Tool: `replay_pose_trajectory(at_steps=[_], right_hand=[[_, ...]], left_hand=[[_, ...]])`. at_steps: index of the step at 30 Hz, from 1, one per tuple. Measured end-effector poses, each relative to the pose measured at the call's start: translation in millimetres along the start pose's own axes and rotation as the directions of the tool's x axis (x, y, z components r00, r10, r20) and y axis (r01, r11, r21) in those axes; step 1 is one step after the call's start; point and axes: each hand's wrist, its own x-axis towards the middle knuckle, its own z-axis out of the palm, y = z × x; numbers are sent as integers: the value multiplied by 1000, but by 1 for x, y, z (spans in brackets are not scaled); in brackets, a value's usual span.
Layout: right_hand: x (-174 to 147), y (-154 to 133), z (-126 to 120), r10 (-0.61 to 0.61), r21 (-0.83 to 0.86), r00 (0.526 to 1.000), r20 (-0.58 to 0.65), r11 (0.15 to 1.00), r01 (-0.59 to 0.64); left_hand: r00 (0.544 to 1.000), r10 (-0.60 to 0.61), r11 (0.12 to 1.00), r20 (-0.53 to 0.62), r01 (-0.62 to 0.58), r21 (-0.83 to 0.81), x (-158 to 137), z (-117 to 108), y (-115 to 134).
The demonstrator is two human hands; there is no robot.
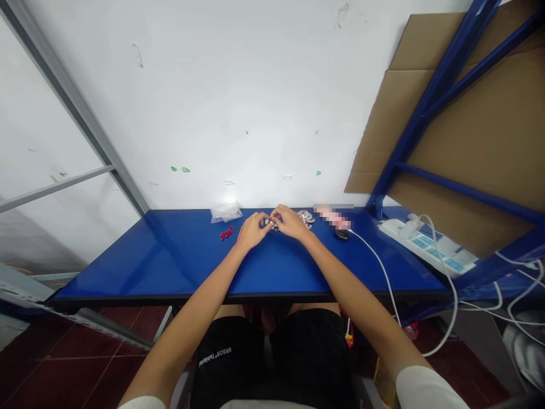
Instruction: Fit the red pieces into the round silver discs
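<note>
Shiny piece (275, 227): right between my two sets of fingertips, toward the back of the blue surface (187, 255); it is small and half covered, so I can't tell whether it touches the surface below.
Left fingers (260, 216): thumb and forefinger bent toward each other, pinching the shiny piece from its left side.
Right fingers (279, 209): also pinched in, meeting the shiny piece from above and from the right; which hand bears more of it I cannot tell.
Speck of red: shows at my fingertips, too tiny for me to name.
Pile of shiny pieces (305, 216): just beyond my right hand, on its right side, partly hidden behind it.
Red bits (226, 233): in a small loose heap to the left of my left hand, apart from it.
Clear plastic bag (225, 212): crumpled, near the wall (255, 102), behind the red bits.
Black round thing (342, 234): right of the pile, with a white cable (381, 264) running from it over the front edge; the patch just behind it is blurred out.
Power strip (426, 247): at the far right, well apart from my hands, a plug in it.
Cardboard (374, 130): upright behind the blue frame (419, 116) on my right.
</note>
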Motion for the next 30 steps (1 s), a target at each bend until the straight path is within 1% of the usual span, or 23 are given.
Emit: replay_pose_trajectory(at_steps=[2,4,6,8,11,13,14,16,17,18,19,21,22,24,26,28,30], right_hand=[[1,1,-2,15,13,1000,-22,1000,-14],[1,4,-6,46,-20,998,-42,999,-46],[0,9,-11,80,-84,994,-69,993,-86],[-1,17,-19,116,-155,986,-122,979,-135],[-4,33,-30,179,-251,963,-203,941,-228],[-7,44,-35,236,-304,948,-215,906,-295],[-9,50,-37,268,-323,941,-204,889,-324],[-11,57,-38,324,-350,933,-160,865,-360],[-12,59,-38,335,-356,932,-141,861,-363],[-12,59,-38,330,-357,934,-135,863,-357],[-11,57,-37,308,-351,941,-137,874,-337],[-9,50,-33,222,-316,965,-139,914,-255],[-8,45,-30,172,-292,978,-121,935,-201],[-6,35,-23,100,-242,994,-36,965,-106],[-5,27,-15,88,-212,992,88,975,-68],[-4,23,-10,108,-208,974,201,976,-65],[-4,20,-9,121,-225,955,269,973,-60]], left_hand=[[1000,-4,1000,23,4,18,0,2,-4],[1000,-15,1000,19,15,16,0,3,-8],[999,-36,999,-13,36,21,0,1,-10],[996,-72,996,-56,74,48,2,-4,-12],[985,-138,983,-103,149,105,6,-21,-19],[970,-206,964,-126,223,144,7,-40,-32],[953,-268,944,-143,289,157,7,-50,-40],[877,-421,867,-230,464,183,6,-71,-60],[844,-466,828,-263,522,206,4,-79,-70],[831,-493,803,-259,549,233,2,-85,-79],[839,-492,802,-230,540,253,1,-89,-87],[866,-465,821,-182,499,277,-2,-90,-99],[878,-453,830,-154,479,285,-3,-88,-102],[886,-452,833,-107,462,306,-5,-82,-105],[884,-463,827,-66,458,326,-5,-76,-103],[881,-471,827,-34,455,330,-5,-73,-99],[878,-478,827,-11,454,332,-6,-72,-94]])
